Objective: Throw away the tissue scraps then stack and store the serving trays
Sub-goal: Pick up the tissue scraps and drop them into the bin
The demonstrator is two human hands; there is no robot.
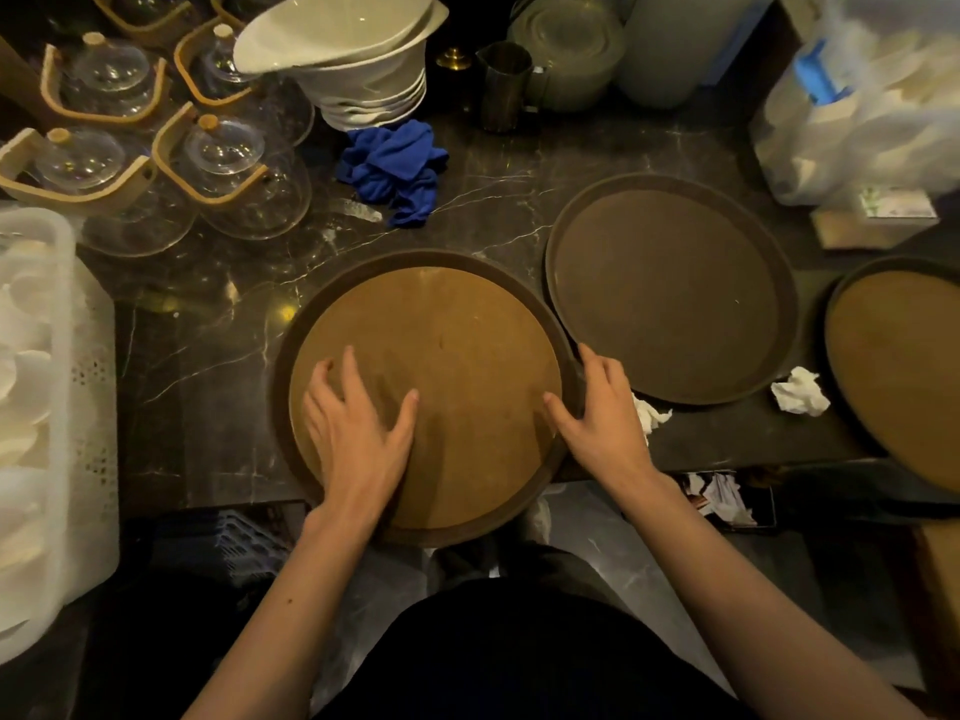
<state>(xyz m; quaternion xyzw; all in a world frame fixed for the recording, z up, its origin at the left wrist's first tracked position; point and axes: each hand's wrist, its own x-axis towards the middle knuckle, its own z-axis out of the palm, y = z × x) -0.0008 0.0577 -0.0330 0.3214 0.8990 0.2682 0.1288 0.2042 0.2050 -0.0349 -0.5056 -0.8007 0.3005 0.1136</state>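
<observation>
Three round brown serving trays lie on the dark marble counter. The near tray (457,314) hangs over the counter's front edge. My left hand (358,423) rests flat on its surface with fingers spread. My right hand (597,407) grips its right rim. A second tray (670,288) sits to the right, touching the first. A third tray (893,356) is cut off by the right frame edge. One crumpled white tissue scrap (800,392) lies between the second and third trays. Another tissue scrap (652,415) lies just right of my right hand.
Glass teapots with wooden handles (223,163) stand at the back left. Stacked white bowls (363,70) and a blue cloth (400,168) are behind the near tray. A white plastic basket (57,407) sits left. A metal jug (504,85) and a bag of white items (872,111) stand at the back right.
</observation>
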